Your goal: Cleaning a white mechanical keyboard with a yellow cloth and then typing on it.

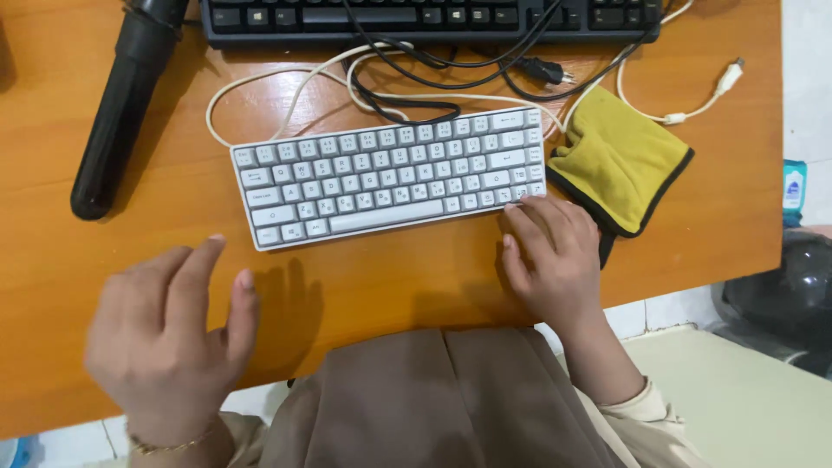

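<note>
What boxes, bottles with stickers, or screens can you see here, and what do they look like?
Small turquoise bottle with a white label: at the far right edge, beyond the orange wooden desk, only partly in view; label pale with a blue mark.
No screens or signs show.
</note>
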